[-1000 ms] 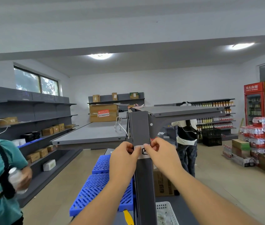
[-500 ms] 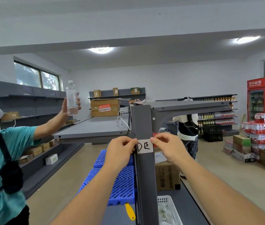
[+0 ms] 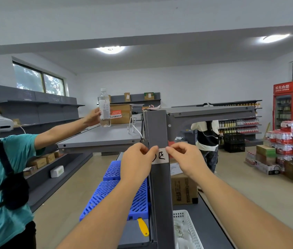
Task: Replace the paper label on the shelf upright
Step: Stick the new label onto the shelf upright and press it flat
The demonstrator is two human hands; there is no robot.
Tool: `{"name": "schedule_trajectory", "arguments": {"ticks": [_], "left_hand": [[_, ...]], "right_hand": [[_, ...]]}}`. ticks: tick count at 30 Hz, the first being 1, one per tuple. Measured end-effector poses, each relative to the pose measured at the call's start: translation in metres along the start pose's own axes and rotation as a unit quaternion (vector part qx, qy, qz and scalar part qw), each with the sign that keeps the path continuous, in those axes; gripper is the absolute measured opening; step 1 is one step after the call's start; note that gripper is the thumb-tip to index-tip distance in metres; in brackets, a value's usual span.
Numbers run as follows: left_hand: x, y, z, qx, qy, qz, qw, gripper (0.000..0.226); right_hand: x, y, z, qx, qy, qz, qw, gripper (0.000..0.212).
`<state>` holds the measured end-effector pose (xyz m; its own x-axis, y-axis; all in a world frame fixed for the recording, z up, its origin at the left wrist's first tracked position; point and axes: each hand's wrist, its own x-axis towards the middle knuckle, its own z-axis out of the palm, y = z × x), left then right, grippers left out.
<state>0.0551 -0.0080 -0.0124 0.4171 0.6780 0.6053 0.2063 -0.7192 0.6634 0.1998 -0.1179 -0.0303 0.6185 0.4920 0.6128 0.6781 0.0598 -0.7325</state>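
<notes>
A grey shelf upright point(image 3: 157, 128) rises in the middle of the view. A white paper label point(image 3: 160, 156) with black handwriting lies across its face at hand height. My left hand point(image 3: 137, 161) presses the label's left edge with thumb and fingertips and covers part of the writing. My right hand point(image 3: 185, 157) pinches the label's right edge at the upright's corner. Both forearms reach up from the bottom of the view.
A person in a teal shirt point(image 3: 3, 180) stands close on the left, holding a water bottle point(image 3: 104, 107) over the grey top shelf point(image 3: 102, 139). Blue plastic pallets point(image 3: 122, 193), a yellow knife point(image 3: 143, 227) and a white basket point(image 3: 187, 227) lie below. Another person point(image 3: 207, 139) stands behind.
My hands have slid apart along the label, uncovering its writing. The person on the left has raised an arm and brought the bottle over the top shelf. My view has shifted slightly.
</notes>
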Motion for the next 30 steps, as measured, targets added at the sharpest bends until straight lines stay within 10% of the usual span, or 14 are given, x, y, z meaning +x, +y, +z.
{"name": "schedule_trajectory", "arguments": {"ticks": [30], "left_hand": [[-0.015,-0.024,-0.009,-0.063,-0.065,0.041,0.995,0.013]], "right_hand": [[-0.015,-0.017,-0.005,-0.015,-0.013,0.042,0.999,0.022]]}}
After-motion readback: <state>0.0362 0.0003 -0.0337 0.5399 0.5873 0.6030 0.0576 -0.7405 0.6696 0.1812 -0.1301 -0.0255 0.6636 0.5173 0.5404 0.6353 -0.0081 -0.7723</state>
